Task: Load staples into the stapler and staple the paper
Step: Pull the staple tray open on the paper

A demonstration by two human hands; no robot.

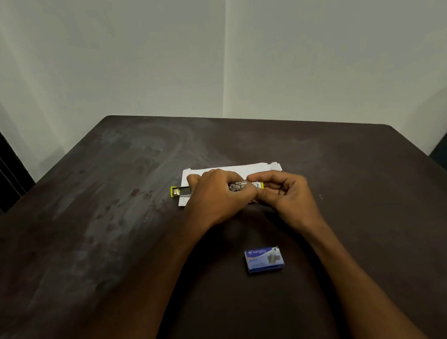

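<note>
A yellow and metal stapler [180, 191] lies opened out flat across the white paper [256, 168] in the middle of the dark table. My left hand [214, 196] covers its middle and grips it from above. My right hand [284, 191] pinches the stapler's right end near the yellow tip [260, 184]. Whether a staple strip is between the fingers is hidden. A blue box of staples [264, 259] lies shut on the table, nearer to me, between my forearms.
The dark brown table [108, 214] has rounded far corners and stands against a pale wall. Two loose staples lie on it, one at the left [145, 220] and one at the right [321, 197]. A dark frame runs down the left edge.
</note>
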